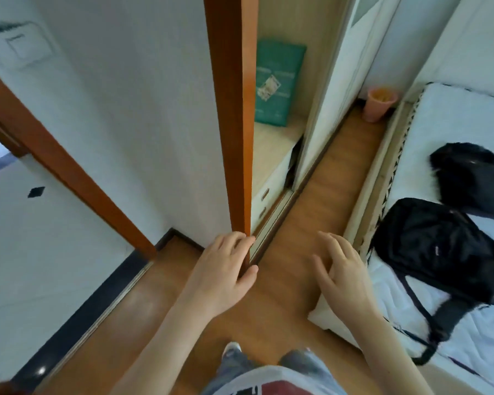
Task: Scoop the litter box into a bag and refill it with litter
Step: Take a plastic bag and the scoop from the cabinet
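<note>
Orange door frame [234,118]: left hand [221,273] grips its edge; right hand [344,270] spread, empty, over floor [320,195]. Litter box not visible. Risk: fingers pinched, or bed [451,121] corner bumped.

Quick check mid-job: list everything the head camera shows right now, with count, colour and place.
door: 1, orange-brown, edge-on at centre
light switch: 1, white, wall at upper left
green bag: 1, teal, upright on the wardrobe shelf behind the door
wardrobe: 1, white sliding panel, right of the shelf
bin: 1, pink, on the floor at the far end by the bed
bed: 1, white cover, right side
backpacks: 2, black, on the bed
floor: wood-brown, centre
left hand: grips the door edge
right hand: fingers relaxed, holds nothing
</note>
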`<state>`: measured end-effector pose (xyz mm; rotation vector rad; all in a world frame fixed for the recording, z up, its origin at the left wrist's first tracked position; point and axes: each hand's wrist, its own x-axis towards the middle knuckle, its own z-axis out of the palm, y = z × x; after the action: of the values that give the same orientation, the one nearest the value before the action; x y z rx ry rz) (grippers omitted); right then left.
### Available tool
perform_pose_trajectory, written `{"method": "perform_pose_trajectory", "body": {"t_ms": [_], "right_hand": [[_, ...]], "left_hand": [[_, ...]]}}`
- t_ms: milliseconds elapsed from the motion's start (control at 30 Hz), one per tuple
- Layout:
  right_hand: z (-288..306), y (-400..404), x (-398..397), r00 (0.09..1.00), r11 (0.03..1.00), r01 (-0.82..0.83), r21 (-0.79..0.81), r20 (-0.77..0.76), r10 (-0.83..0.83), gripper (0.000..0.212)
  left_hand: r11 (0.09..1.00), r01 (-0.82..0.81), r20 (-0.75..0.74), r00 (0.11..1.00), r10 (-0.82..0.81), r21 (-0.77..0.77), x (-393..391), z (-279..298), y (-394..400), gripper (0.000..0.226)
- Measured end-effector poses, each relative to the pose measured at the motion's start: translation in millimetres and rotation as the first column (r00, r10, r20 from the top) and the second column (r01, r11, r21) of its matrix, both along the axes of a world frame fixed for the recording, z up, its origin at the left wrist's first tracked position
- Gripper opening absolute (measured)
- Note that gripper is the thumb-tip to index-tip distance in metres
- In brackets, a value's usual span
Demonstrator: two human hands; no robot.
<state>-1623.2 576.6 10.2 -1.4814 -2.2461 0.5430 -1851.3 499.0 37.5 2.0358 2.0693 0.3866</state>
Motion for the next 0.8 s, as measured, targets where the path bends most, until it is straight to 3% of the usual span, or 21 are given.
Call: {"method": "perform_pose_trajectory", "body": {"t_ms": [233,400,633,800], "right_hand": [[3.4,25.1,12.6,0.973,0.973,0.23,-0.029,-0.018,-0.231,0.044],[-0.6,74.7,36.3,0.947,0.947,0.318,-0.046,-0.036,-0.319,0.046],[-9.8,197.1,72.9,0.966,0.965,0.256,-0.054,-0.015,-0.258,0.046],[0.7,284.0,84.1,0.992,0.991,0.128,-0.049,0.008,-0.128,0.045]], "left_hand": [[0.961,0.275,0.035,0.961,-0.274,-0.016,10.4,-15.0,88.3,0.052],[0.935,0.352,-0.004,0.936,-0.352,-0.038,30.4,-25.6,153.1,0.051],[0.952,0.303,-0.048,0.951,-0.305,-0.052,66.6,-29.2,260.8,0.052],[0.974,0.225,-0.062,0.972,-0.227,-0.041,88.2,-21.6,323.6,0.051]]}}
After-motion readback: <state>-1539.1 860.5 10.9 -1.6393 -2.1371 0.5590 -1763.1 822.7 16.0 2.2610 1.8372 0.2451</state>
